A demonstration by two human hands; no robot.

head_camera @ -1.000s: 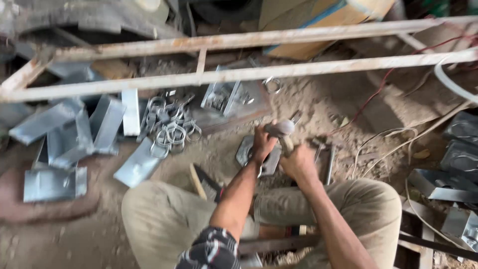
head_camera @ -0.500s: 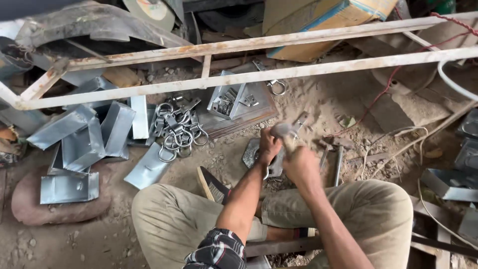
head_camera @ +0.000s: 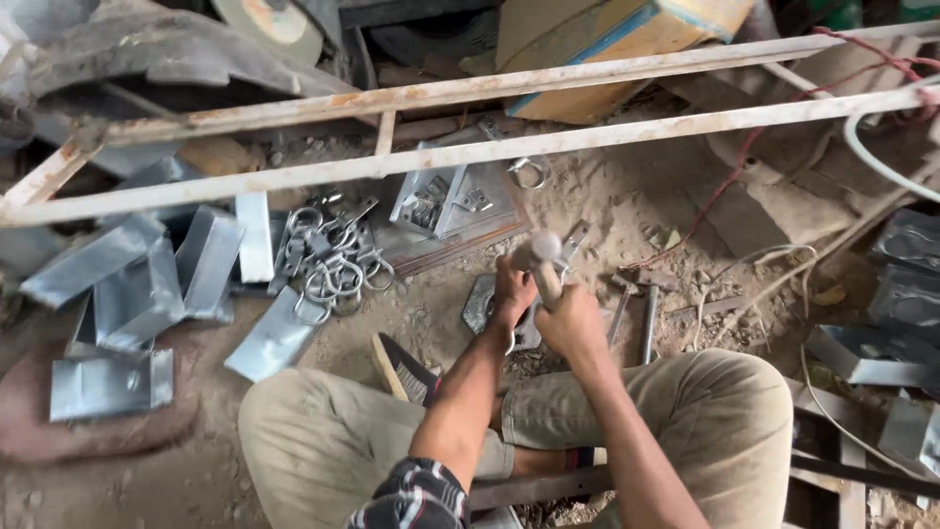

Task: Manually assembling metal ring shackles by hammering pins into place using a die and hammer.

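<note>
Head view: person squats on dirt floor, knees wide, khaki trousers. Right hand (head_camera: pixel 571 321) clenched round the wooden handle of a hammer (head_camera: pixel 541 257), its metal head raised just above both hands. Left hand (head_camera: pixel 511 292) just beside it, fingers curled down onto a small metal plate (head_camera: pixel 482 304) lying on the ground between the knees; whether they pinch it or only press on it, cannot tell. Plate mostly hidden under the hands.

Left of the hands, near: heap of metal rings (head_camera: pixel 331 264), a loose bent sheet (head_camera: pixel 274 335), further left a pile of folded galvanised brackets (head_camera: pixel 147 284). Sandal (head_camera: pixel 403 368) just under the left forearm. Steel rods (head_camera: pixel 648 318) lie right of the right hand. Rusty white-painted frame (head_camera: pixel 470 152) crosses above everything. Cardboard box (head_camera: pixel 607 44) at top, behind the frame.
</note>
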